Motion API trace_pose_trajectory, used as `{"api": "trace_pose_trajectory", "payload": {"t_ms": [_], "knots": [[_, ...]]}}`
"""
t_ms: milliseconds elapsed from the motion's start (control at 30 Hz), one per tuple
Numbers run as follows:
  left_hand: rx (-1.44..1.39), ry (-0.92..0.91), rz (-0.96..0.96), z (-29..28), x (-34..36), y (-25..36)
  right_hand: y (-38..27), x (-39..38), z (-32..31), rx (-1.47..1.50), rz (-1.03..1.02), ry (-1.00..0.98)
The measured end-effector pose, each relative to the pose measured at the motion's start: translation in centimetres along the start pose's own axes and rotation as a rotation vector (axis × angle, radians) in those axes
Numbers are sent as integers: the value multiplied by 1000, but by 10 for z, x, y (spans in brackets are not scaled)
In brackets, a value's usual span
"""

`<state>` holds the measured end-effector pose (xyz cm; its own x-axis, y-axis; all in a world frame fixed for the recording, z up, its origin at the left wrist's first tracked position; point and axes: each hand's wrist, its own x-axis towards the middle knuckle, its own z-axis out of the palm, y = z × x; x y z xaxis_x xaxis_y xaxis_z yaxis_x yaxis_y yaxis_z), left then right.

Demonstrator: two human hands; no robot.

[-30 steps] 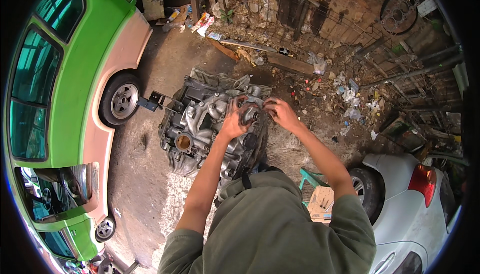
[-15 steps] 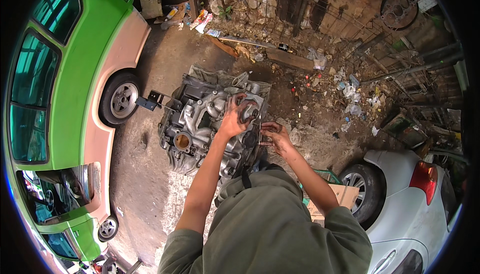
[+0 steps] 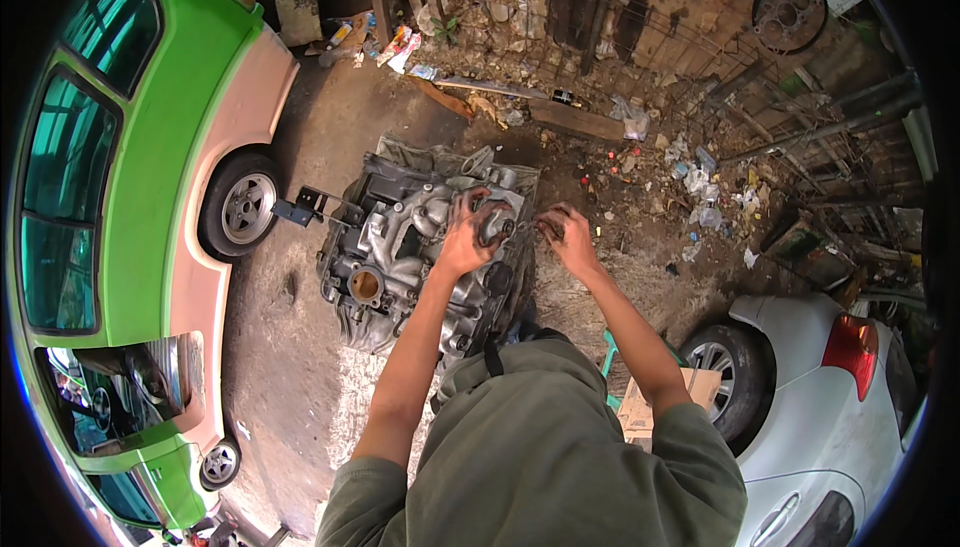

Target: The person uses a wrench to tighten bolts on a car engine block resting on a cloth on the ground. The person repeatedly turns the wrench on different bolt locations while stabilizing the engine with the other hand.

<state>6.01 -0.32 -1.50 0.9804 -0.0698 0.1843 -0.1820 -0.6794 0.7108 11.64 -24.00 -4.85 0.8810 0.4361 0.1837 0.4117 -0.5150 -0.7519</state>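
Observation:
A dirty metal engine [image 3: 408, 269] with a cast intake and a round brass-coloured opening rests in front of me. My left hand [image 3: 466, 239] reaches onto its right side, fingers curled around a rounded grey metal part [image 3: 497, 229] at the engine's edge. Just to the right of that part is my right hand [image 3: 566, 237], its blackened fingertips pinched together beside the engine. Whatever those fingertips hold, if anything, is too small to make out. A flat black bracket [image 3: 295, 211] juts from the engine's left side.
A green and pink car [image 3: 185, 147] stands at the left, a silver car [image 3: 800, 387] at the lower right. Near my right elbow are a cardboard box [image 3: 700, 385] and something green. Litter [image 3: 700, 187] and a wooden plank [image 3: 578, 119] lie along the far wall.
My right hand has moved up and slightly away to the right from the engine's near right edge, its fingers now drawn together. The left hand stays on the rounded metal part.

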Motion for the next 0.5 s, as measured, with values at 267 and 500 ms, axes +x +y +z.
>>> {"api": "trace_pose_trajectory", "payload": {"t_ms": [267,500], "knots": [[18,24,7,0,1,1,-5,23,-11,-104,-191,-126],[13,19,0,2,-1,-2,2,36,-17,-186,-331,-218]]}}
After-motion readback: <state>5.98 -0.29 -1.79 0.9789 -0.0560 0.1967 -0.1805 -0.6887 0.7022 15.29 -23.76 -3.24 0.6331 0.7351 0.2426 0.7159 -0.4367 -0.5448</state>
